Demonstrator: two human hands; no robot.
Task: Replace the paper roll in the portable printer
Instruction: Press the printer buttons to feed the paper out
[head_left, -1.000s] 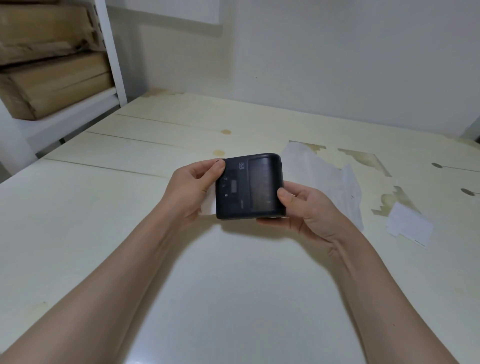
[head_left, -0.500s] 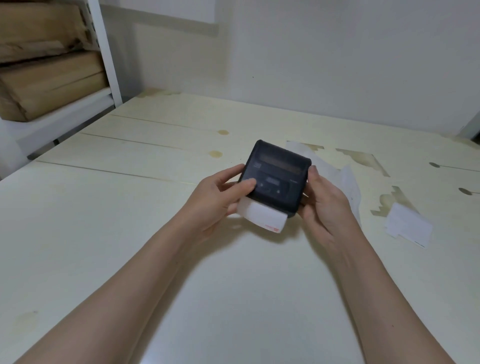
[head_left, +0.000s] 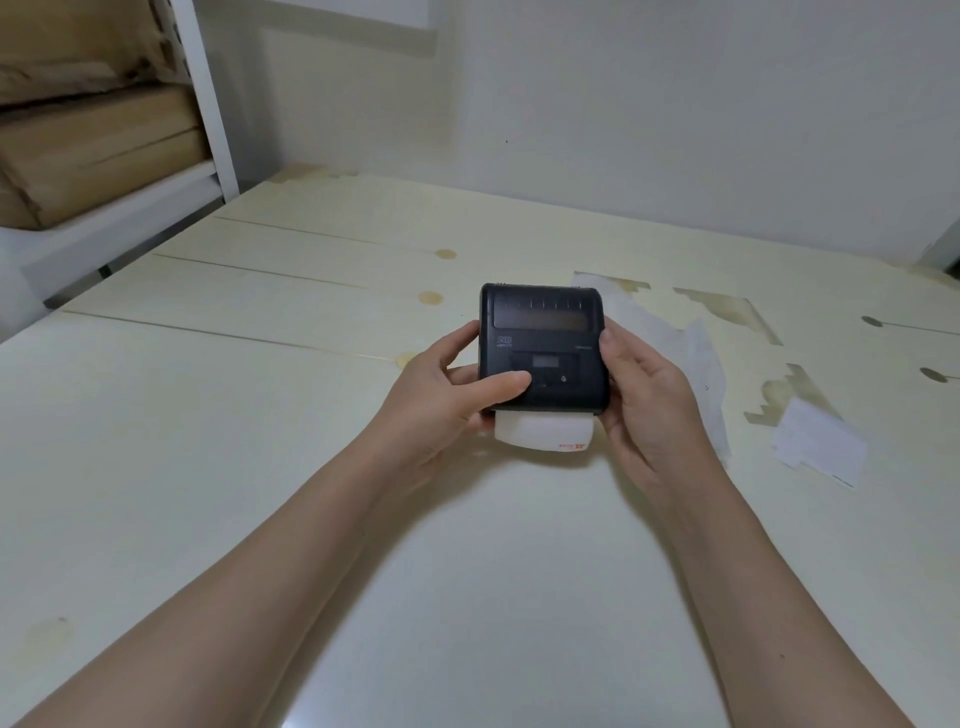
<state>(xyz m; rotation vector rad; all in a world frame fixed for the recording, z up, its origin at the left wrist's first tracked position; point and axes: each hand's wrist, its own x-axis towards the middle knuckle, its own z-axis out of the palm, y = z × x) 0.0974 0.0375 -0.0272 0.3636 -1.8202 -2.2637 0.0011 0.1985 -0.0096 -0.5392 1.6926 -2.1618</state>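
Observation:
A black portable printer (head_left: 543, 332) is held above the pale table (head_left: 208, 441), its top face with a small display toward me and its lid closed. My left hand (head_left: 441, 395) grips its left side, the thumb lying on the front panel. My right hand (head_left: 644, 395) grips its right side. A short tongue of white paper (head_left: 543, 434) with a red mark at its corner sticks out of the printer's near edge.
A crumpled white paper strip (head_left: 670, 343) lies on the table behind my right hand. A small white slip (head_left: 818, 449) lies further right. A white shelf post (head_left: 208, 93) with brown cardboard boxes (head_left: 93, 140) stands at the far left. The wall is close behind.
Both hands have turned the printer from sideways to square with me. The paper end, first at the left, now points toward me at the near edge.

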